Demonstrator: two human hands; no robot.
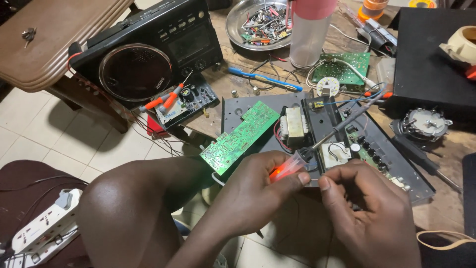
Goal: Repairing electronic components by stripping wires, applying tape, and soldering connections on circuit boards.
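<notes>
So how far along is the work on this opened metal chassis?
Done: chassis opened, green circuit board tilted up. In hand: left hand grips a soldering iron, right hand pinched beside it. Left: loose wires, no cover fitted.

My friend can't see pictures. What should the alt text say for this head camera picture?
Two bare hands work over an opened grey metal electronics chassis: the left hand holds a soldering iron with a glowing orange clear handle, and the right hand pinches something too small to tell. A green circuit board, a black radio and a steel bowl of small parts sit nearby.
</notes>
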